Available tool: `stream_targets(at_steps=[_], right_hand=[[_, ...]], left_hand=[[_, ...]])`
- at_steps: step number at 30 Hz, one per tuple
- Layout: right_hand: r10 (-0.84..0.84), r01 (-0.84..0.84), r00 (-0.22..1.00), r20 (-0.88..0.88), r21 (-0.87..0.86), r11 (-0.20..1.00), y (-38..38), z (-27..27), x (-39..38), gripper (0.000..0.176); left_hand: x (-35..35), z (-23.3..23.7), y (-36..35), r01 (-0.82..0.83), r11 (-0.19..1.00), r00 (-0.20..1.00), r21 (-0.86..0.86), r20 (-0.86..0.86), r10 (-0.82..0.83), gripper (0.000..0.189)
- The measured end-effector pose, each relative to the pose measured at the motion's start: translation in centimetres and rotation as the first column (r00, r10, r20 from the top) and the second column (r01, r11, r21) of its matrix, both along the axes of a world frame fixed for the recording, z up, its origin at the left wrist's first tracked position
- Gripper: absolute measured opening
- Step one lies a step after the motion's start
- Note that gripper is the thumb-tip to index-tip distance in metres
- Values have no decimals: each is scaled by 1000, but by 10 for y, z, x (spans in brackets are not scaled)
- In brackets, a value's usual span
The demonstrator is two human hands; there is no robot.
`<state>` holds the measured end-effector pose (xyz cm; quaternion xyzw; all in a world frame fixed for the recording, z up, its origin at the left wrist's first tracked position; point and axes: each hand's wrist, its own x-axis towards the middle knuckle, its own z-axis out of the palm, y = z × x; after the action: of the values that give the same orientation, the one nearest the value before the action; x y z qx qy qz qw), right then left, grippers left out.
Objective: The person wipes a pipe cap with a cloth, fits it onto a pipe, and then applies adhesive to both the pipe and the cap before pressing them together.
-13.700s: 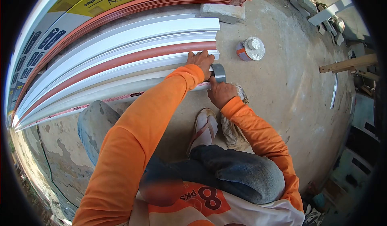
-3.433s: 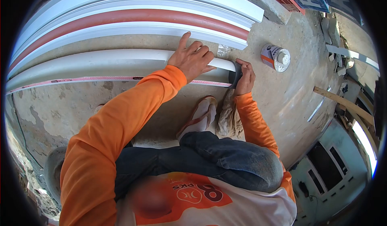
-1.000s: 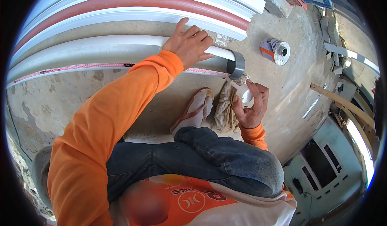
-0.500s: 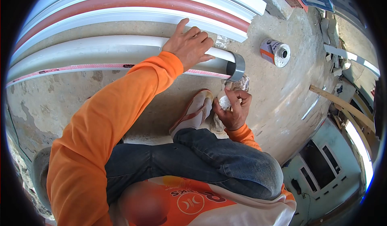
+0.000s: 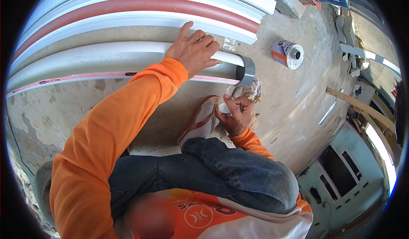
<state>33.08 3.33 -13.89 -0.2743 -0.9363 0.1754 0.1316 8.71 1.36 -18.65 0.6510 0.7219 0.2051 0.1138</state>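
Note:
A long white gutter (image 5: 110,60) with a pink printed strip along its near edge runs from the left, its right end fitted with a grey collar (image 5: 249,71). My left hand (image 5: 192,47) grips the gutter's far rim a little short of that collar, index finger raised and thumb pointing right. Below the collar, my right hand (image 5: 237,114) pinches a small white rounded piece (image 5: 224,108) between thumb and fingers. That piece is partly covered by the fingers. Right behind this hand lies a crumpled, clear-and-brown wrapped bundle (image 5: 254,90) on the floor.
An opened tin (image 5: 287,54) with an orange and white label stands right of the collar. White profiles (image 5: 234,28) and a red-brown pipe (image 5: 170,7) lie beyond the gutter. My sandalled foot (image 5: 202,117) is close by. Wooden strips (image 5: 362,107) and rubble lie at the right.
My right hand has moved slightly left with the white piece, towards my foot. My left hand keeps its place on the gutter; the whole view has shifted a little.

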Motion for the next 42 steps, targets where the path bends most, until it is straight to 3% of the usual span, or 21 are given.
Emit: stream_targets(at_steps=[13, 18, 23, 28, 37, 42], right_hand=[[8, -9, 1000, -12, -61, 998, -2, -5, 1, 59], [-100, 107, 991, -87, 79, 991, 7, 7, 3, 62], [-35, 42, 998, -58, 112, 993, 4, 5, 0, 58], [-17, 18, 1000, 9, -24, 1000, -10, -17, 0, 56], [-3, 3, 1000, 9, -65, 998, -10, -30, -2, 56], [-126, 124, 992, 19, 59, 990, 0, -14, 5, 56]], left_hand=[[1, 0, -1, -9, 1000, 1000, 23, -13, 9, 28], [0, 1, 0, -7, 1000, 1000, 12, -1, 8, 28], [0, 0, 0, -7, 1000, 1000, 12, 4, 7, 28], [1, 1, 0, -6, 1000, 1000, 8, -1, 6, 29], [-1, -2, 1, 33, 999, 999, -21, -12, -33, 33], [-2, 1, 1, 34, 998, 999, -46, -19, -35, 33]])
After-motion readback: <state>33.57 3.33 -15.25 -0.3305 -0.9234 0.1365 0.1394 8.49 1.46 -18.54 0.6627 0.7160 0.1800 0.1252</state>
